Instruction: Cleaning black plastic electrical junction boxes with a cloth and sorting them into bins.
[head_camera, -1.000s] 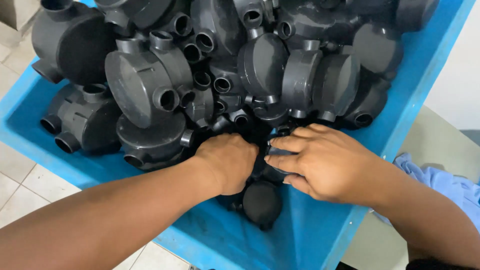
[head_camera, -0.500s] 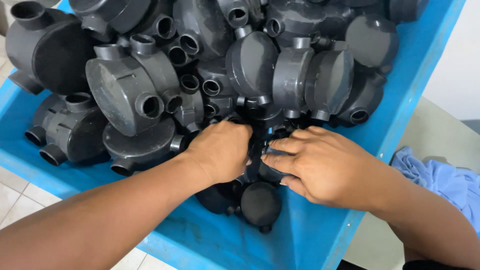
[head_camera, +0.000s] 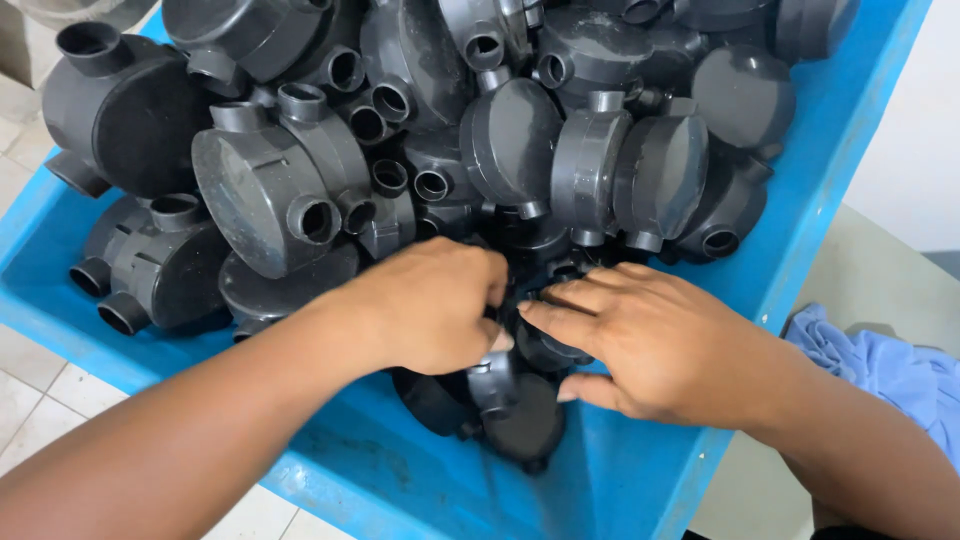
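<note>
A: What step were the hands in, as you judged it?

B: I think they were working one small dark fitting (head_camera: 545, 345) loose from the pile of grey round junction boxes (head_camera: 270, 195) in the blue bin (head_camera: 620, 470). The fitting lay just between the fingertips of both hands, half hidden under them.

A: How did the left hand (head_camera: 425, 305) stand?

B: It came in from the lower left, knuckles up, wrist bent a little. Its fingers were curled tight and pushed down into the pile. I could not see what exactly they closed on.

A: And the right hand (head_camera: 640, 340)?

B: It lay flat, palm down. Its fingers were stretched and loose, resting on the fitting, not wrapped around it.

A: What was near the fingers?

B: Just below them was a black round box (head_camera: 520, 420), touching the bin bottom. Beyond the fingertips the big boxes were heaped close together.

A: What would the next move call for?

B: In my view, a real grip from the right fingers, and care that the boxes beyond the fingertips do not slide down.
</note>
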